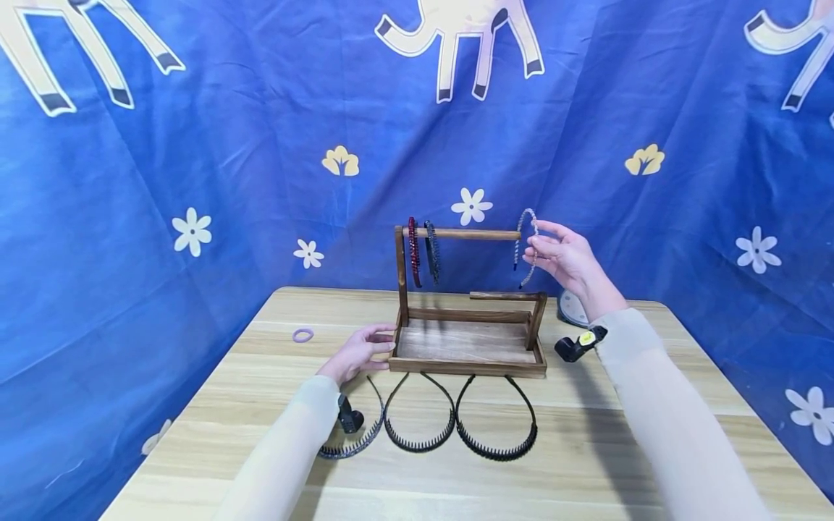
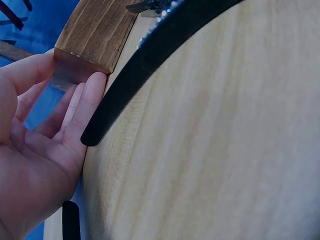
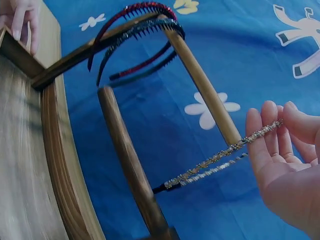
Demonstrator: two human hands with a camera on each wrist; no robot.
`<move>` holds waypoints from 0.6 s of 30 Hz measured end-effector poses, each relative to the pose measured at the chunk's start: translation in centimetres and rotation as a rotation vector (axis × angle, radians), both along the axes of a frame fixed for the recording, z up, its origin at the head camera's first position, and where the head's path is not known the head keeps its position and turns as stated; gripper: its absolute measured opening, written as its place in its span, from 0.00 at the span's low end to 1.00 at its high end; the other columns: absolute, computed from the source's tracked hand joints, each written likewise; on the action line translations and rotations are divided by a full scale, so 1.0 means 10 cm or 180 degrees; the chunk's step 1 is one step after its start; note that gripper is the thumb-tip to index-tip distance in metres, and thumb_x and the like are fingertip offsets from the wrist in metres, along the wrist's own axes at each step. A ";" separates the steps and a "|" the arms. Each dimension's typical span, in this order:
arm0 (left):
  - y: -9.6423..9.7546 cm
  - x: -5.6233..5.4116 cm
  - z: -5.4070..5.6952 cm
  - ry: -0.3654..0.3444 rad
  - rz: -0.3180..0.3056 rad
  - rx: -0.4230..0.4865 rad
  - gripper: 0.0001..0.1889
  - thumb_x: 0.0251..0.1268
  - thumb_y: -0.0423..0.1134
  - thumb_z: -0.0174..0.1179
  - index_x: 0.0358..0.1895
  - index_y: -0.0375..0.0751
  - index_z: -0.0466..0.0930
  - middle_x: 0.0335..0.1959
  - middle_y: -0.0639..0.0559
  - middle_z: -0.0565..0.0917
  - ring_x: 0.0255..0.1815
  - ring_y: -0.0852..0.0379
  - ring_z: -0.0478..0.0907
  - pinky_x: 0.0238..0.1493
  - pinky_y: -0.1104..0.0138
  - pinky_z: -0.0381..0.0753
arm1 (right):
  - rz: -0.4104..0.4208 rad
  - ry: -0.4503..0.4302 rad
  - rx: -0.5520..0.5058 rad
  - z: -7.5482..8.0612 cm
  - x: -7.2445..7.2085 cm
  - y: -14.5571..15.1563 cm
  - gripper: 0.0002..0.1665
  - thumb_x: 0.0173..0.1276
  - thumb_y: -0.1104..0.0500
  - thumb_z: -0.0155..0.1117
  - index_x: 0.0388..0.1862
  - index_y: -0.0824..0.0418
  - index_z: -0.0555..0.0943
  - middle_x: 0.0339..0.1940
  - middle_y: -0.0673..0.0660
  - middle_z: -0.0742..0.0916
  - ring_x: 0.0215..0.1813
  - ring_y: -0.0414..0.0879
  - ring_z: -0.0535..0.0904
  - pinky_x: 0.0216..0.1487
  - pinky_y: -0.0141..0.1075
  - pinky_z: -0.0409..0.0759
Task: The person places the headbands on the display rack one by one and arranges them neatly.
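Three toothed bands (image 1: 420,448), dark and looped, on pale wood table (image 1: 404,499), bottom centre of head view. Only left wrist view shows leftmost's smooth black end, sparkling edge up close. My left hand (image 1: 357,352), left of centre: fingers spread, touching end of brown wooden rack (image 1: 465,344). My right hand (image 1: 573,260), right of centre, pinches beaded band (image 3: 210,160) at upper bar's (image 1: 472,234) free end; can't tell if looped over. Right wrist view reveals twisted bead texture, black tip. Red band (image 1: 413,250), dark glittery band (image 1: 433,253) hang at bar's left. Creased blue cloth (image 1: 260,181) behind.
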State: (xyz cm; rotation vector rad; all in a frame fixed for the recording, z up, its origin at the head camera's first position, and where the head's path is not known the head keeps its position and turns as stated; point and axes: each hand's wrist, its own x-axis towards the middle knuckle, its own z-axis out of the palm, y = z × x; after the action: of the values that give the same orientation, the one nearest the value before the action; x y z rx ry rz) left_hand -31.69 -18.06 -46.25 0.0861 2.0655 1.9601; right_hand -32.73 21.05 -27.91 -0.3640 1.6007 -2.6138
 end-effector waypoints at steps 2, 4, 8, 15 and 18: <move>0.00 0.00 0.00 0.0016 -0.0005 -0.0004 0.28 0.61 0.30 0.58 0.66 0.44 0.65 0.61 0.38 0.67 0.54 0.45 0.71 0.42 0.56 0.83 | 0.0017 -0.0015 -0.0077 -0.01 -0.01 -0.06 0.22 0.63 0.74 0.57 0.55 0.64 0.70 0.30 0.58 0.84 0.30 0.48 0.82 0.42 0.42 0.84; -0.01 -0.01 0.00 0.0029 0.0005 -0.0007 0.28 0.61 0.30 0.59 0.66 0.43 0.65 0.61 0.38 0.67 0.53 0.45 0.71 0.41 0.56 0.83 | 0.0072 -0.0047 -0.0163 -0.03 -0.01 -0.12 0.21 0.63 0.74 0.57 0.54 0.65 0.71 0.30 0.59 0.84 0.30 0.48 0.82 0.43 0.42 0.83; -0.01 0.00 0.00 0.0011 0.0017 -0.0007 0.28 0.61 0.29 0.58 0.65 0.43 0.66 0.61 0.38 0.68 0.53 0.45 0.72 0.42 0.56 0.83 | 0.0101 -0.0089 -0.0180 -0.07 -0.04 -0.25 0.21 0.64 0.74 0.56 0.56 0.65 0.70 0.31 0.59 0.85 0.29 0.48 0.82 0.43 0.42 0.83; 0.00 0.00 0.00 0.0015 0.0001 -0.0016 0.28 0.61 0.29 0.58 0.66 0.43 0.65 0.61 0.37 0.67 0.54 0.44 0.71 0.42 0.56 0.83 | 0.0078 -0.0085 -0.0218 -0.10 -0.10 -0.46 0.19 0.65 0.74 0.55 0.55 0.66 0.70 0.29 0.57 0.85 0.27 0.47 0.82 0.41 0.40 0.84; -0.01 0.01 0.00 0.0018 -0.0004 -0.0020 0.28 0.61 0.29 0.58 0.66 0.43 0.65 0.61 0.37 0.67 0.55 0.43 0.71 0.42 0.56 0.83 | 0.0039 -0.0113 -0.0210 -0.12 -0.14 -0.55 0.17 0.65 0.74 0.55 0.52 0.65 0.72 0.28 0.57 0.85 0.27 0.46 0.82 0.41 0.40 0.84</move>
State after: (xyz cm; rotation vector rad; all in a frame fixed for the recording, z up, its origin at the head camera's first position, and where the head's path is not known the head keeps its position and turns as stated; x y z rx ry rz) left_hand -31.62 -18.11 -46.25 0.0919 2.0745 1.9548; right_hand -34.09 15.52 -29.07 -0.3277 1.5000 -2.6535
